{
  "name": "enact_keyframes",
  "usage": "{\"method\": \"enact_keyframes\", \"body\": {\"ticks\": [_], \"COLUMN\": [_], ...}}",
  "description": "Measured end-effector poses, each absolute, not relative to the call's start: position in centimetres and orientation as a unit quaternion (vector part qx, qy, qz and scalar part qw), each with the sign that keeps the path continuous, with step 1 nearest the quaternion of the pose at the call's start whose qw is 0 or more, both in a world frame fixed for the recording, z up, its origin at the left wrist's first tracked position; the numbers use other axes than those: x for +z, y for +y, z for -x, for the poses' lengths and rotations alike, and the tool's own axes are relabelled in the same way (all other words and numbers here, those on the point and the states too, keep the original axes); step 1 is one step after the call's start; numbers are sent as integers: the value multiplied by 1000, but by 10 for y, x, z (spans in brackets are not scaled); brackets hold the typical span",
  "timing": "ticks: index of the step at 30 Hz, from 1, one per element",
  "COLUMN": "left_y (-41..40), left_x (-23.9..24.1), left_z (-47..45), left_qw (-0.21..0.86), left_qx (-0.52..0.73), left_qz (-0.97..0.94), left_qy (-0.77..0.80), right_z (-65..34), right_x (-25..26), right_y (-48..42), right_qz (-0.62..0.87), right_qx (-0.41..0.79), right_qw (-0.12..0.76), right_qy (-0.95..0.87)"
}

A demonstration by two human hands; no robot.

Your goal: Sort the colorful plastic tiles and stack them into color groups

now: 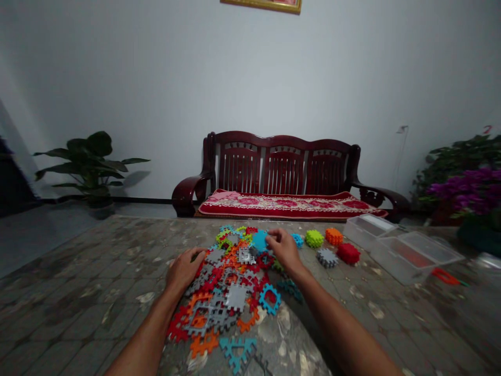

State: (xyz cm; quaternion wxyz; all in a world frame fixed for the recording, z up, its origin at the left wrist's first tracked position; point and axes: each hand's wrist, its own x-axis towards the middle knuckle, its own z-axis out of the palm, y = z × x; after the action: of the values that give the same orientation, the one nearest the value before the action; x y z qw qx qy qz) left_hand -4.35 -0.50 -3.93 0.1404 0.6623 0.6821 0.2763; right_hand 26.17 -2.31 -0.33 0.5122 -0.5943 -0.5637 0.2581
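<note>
A heap of flat plastic interlocking building pieces (237,297) in grey, red, orange, blue and green, with toothed edges, lies in the middle of the table. My left hand (185,268) rests at the heap's left edge, fingers loosely bent and apart, with no piece visible in it. At the far right side of the heap, my right hand (285,249) pinches a blue interlocking piece (260,241) between thumb and fingers. Just beyond that hand stands a blue stack (297,240), partly hidden by it. A blue ring-shaped piece (270,299) lies at the heap's right edge.
Sorted stacks stand to the right: lime green (314,238), orange (334,236), grey (327,257) and red (348,253). Clear plastic boxes (415,256) sit farther right, beside an orange-handled tool (446,277). A wooden bench (284,167) stands behind the table.
</note>
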Motion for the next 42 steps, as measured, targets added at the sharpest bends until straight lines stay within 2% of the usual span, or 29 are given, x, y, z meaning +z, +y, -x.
{"method": "enact_keyframes", "body": {"ticks": [8, 13, 21, 27, 36, 42], "left_y": [-3, -1, 0, 4, 1, 1], "left_x": [-41, -43, -46, -50, -49, -47], "left_z": [44, 46, 48, 50, 49, 48], "left_qw": [138, 135, 136, 145, 142, 140], "left_qx": [265, 266, 268, 272, 272, 271], "left_qz": [-662, -662, -667, -664, -667, -662], "left_qy": [687, 688, 682, 682, 679, 684], "right_z": [-364, -366, -358, -359, -366, -360], "right_x": [-32, -47, -42, -50, -41, -21], "right_y": [-54, -66, -71, -72, -59, -32], "right_qz": [722, 734, 731, 717, 714, 770], "right_qx": [86, 39, 31, 0, -45, -30], "right_qw": [386, 330, 232, 243, 360, 297], "right_qy": [-568, -593, -641, -654, -599, -565]}}
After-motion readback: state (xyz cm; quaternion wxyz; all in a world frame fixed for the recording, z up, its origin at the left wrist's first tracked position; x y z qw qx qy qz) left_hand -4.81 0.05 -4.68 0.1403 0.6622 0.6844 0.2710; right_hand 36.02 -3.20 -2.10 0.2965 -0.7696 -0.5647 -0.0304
